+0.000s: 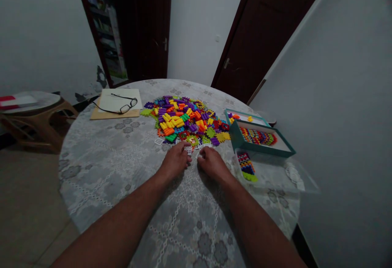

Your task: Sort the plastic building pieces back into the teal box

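My left hand [176, 160] is closed around white lattice-like plastic pieces [188, 150], at the front edge of a colourful pile. My right hand [212, 162] is a short way to the right, its fingers pinched at a small white plastic piece [199, 155]. More white pieces [208, 145] lie flat just beyond the fingertips. Behind both hands spreads the pile of plastic building pieces [179, 118], with gear shapes and ribbed tubes in yellow, orange, purple, green and red. One loose white frame piece [159, 141] rests left of the pile.
On the right stand a teal box [260, 147] with rows of coloured pieces, its lid [249, 117], and a clear plastic tub [266, 174] with stacked pieces. Eyeglasses [124, 109] lie on papers [107, 98] at the left. A patterned cloth covers the round table [101, 158].
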A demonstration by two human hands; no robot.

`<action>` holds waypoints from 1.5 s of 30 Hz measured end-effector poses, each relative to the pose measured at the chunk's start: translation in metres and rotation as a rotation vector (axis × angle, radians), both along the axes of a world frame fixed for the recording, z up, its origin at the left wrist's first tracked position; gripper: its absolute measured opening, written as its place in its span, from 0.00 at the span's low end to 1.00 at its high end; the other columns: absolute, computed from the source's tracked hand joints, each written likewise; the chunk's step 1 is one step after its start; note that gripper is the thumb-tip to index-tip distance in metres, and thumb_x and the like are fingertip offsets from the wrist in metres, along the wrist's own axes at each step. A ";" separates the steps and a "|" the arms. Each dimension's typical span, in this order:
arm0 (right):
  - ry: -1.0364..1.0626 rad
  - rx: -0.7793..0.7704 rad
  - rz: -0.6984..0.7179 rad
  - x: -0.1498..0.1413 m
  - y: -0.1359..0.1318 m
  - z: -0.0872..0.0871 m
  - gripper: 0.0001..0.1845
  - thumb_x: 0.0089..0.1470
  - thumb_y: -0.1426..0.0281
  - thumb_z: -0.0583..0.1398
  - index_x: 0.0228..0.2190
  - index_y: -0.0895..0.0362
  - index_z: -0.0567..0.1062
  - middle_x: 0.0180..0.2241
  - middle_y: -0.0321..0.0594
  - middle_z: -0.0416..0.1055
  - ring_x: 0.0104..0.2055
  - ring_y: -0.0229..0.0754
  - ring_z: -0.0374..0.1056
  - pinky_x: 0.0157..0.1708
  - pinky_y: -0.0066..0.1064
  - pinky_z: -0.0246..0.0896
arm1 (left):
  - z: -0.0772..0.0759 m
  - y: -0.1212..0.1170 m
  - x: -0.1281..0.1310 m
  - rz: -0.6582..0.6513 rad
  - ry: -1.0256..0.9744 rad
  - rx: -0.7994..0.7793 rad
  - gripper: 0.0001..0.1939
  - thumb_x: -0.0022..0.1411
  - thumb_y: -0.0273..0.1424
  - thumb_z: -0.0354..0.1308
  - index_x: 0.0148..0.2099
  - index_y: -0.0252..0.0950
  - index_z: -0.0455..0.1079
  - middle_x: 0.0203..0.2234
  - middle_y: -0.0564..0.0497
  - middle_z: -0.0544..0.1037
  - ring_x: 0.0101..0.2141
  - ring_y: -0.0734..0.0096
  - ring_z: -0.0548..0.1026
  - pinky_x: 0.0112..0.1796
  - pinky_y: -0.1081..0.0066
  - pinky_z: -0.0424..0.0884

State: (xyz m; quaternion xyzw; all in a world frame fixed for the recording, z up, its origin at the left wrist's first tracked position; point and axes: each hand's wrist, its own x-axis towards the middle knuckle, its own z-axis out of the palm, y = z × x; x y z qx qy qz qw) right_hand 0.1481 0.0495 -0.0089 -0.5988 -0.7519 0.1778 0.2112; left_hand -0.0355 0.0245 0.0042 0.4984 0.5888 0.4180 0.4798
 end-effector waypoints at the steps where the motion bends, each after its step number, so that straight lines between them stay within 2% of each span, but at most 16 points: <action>1: -0.016 -0.002 -0.012 0.000 0.001 -0.001 0.09 0.57 0.75 0.65 0.41 0.54 0.78 0.38 0.41 0.78 0.42 0.46 0.71 0.42 0.33 0.59 | -0.001 0.000 0.000 -0.003 0.003 0.008 0.22 0.72 0.26 0.51 0.63 0.34 0.75 0.28 0.49 0.81 0.25 0.68 0.78 0.27 0.73 0.74; 7: -0.042 -0.004 0.009 -0.001 -0.001 -0.003 0.05 0.57 0.75 0.65 0.37 0.54 0.77 0.40 0.42 0.76 0.43 0.46 0.72 0.43 0.33 0.60 | -0.006 0.000 -0.001 -0.019 0.045 0.046 0.22 0.72 0.29 0.52 0.64 0.34 0.75 0.28 0.49 0.82 0.27 0.66 0.80 0.28 0.72 0.75; 12: -0.076 0.045 -0.010 -0.001 -0.007 -0.004 0.14 0.58 0.74 0.64 0.47 0.55 0.78 0.48 0.48 0.76 0.48 0.49 0.73 0.47 0.35 0.63 | -0.008 -0.001 -0.001 -0.027 0.066 0.057 0.23 0.72 0.29 0.52 0.64 0.35 0.75 0.28 0.50 0.81 0.26 0.67 0.79 0.28 0.73 0.74; 18: -0.071 -0.036 0.021 -0.001 -0.004 0.002 0.11 0.55 0.74 0.65 0.42 0.54 0.77 0.45 0.46 0.76 0.47 0.49 0.73 0.46 0.34 0.63 | -0.011 0.000 -0.003 -0.041 0.085 0.066 0.23 0.71 0.30 0.53 0.65 0.36 0.75 0.29 0.49 0.82 0.27 0.66 0.80 0.29 0.71 0.75; 25: -0.036 -0.022 0.094 0.007 -0.014 0.006 0.13 0.53 0.76 0.64 0.41 0.53 0.75 0.45 0.43 0.75 0.47 0.48 0.72 0.47 0.34 0.62 | -0.012 0.000 -0.003 -0.040 0.093 0.077 0.24 0.70 0.30 0.53 0.64 0.35 0.76 0.27 0.50 0.82 0.27 0.66 0.80 0.30 0.70 0.75; 30: 0.163 -0.037 0.165 0.010 -0.021 0.013 0.10 0.55 0.76 0.61 0.38 0.51 0.73 0.36 0.35 0.76 0.38 0.44 0.70 0.40 0.33 0.59 | -0.007 -0.001 -0.002 -0.036 0.110 0.056 0.24 0.70 0.30 0.53 0.64 0.35 0.77 0.27 0.50 0.82 0.25 0.67 0.78 0.29 0.70 0.73; 33: 0.419 -0.018 0.180 0.005 -0.024 0.014 0.05 0.61 0.72 0.59 0.37 0.51 0.75 0.35 0.35 0.78 0.39 0.44 0.73 0.41 0.33 0.63 | -0.004 -0.002 -0.001 -0.055 0.116 0.062 0.24 0.70 0.29 0.53 0.64 0.35 0.77 0.29 0.49 0.83 0.29 0.65 0.81 0.31 0.70 0.75; 35: 0.547 -0.023 0.183 0.000 -0.024 0.012 0.06 0.63 0.68 0.59 0.38 0.51 0.77 0.37 0.36 0.80 0.41 0.44 0.75 0.43 0.34 0.65 | -0.002 -0.004 -0.001 -0.076 0.107 0.085 0.23 0.71 0.30 0.53 0.63 0.35 0.78 0.31 0.47 0.84 0.31 0.63 0.82 0.33 0.69 0.76; 39: 0.613 -0.003 0.119 -0.011 -0.024 0.001 0.06 0.63 0.66 0.61 0.38 0.51 0.79 0.37 0.37 0.81 0.41 0.45 0.76 0.44 0.35 0.67 | 0.000 -0.007 -0.001 -0.143 0.102 0.139 0.21 0.70 0.31 0.54 0.59 0.37 0.81 0.33 0.47 0.86 0.34 0.60 0.83 0.39 0.65 0.78; 42: 0.651 -0.036 0.077 -0.015 -0.023 -0.007 0.06 0.63 0.63 0.62 0.37 0.51 0.79 0.36 0.37 0.80 0.40 0.45 0.76 0.43 0.34 0.69 | 0.000 -0.008 0.000 -0.182 0.132 0.243 0.18 0.67 0.29 0.57 0.54 0.39 0.84 0.40 0.45 0.88 0.45 0.57 0.84 0.48 0.63 0.79; 44: 0.645 -0.041 0.075 -0.014 -0.020 -0.010 0.07 0.64 0.62 0.63 0.37 0.51 0.79 0.36 0.37 0.80 0.40 0.45 0.76 0.42 0.34 0.70 | 0.001 -0.008 0.001 -0.178 0.144 0.252 0.17 0.68 0.30 0.58 0.54 0.38 0.84 0.40 0.44 0.87 0.45 0.56 0.84 0.48 0.63 0.79; 45: 0.621 -0.013 0.071 -0.011 -0.019 -0.010 0.08 0.65 0.62 0.62 0.38 0.52 0.79 0.37 0.38 0.80 0.41 0.46 0.76 0.43 0.35 0.70 | 0.002 -0.007 0.001 -0.166 0.133 0.213 0.18 0.69 0.30 0.56 0.56 0.37 0.83 0.36 0.45 0.87 0.41 0.58 0.84 0.44 0.64 0.79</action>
